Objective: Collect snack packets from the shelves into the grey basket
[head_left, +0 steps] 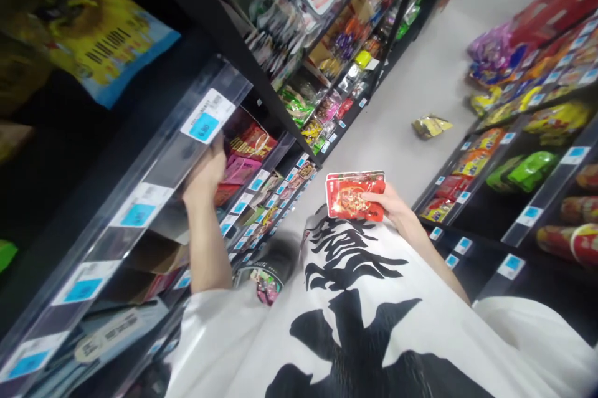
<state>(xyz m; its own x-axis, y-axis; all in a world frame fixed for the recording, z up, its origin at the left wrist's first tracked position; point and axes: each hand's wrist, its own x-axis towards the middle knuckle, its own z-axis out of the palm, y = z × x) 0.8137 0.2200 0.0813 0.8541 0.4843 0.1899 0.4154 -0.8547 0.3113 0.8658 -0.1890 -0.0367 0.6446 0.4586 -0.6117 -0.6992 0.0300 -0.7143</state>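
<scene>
My right hand (pixel 391 200) is closed on red snack packets (pixel 348 197), stacked flat in front of my chest. The thumb lies across the printed front of the top one, and a second packet's edge shows behind it. My left hand (pixel 209 169) reaches into the shelf on the left, under the price rail (pixel 164 169). The rail and shelf hide its fingers, so whether it grips anything cannot be made out. Right beside this hand are red packets (pixel 255 141) and a pink packet (pixel 240 169) on the shelf.
A yellow and blue bag (pixel 100 33) lies on the upper left shelf. Below my left arm stands a dark bin (pixel 275 264) with colourful packets inside. A gold packet (pixel 430 126) lies on the grey floor (pixel 387 114). Another shelf with green packets (pixel 530 170) runs along the right.
</scene>
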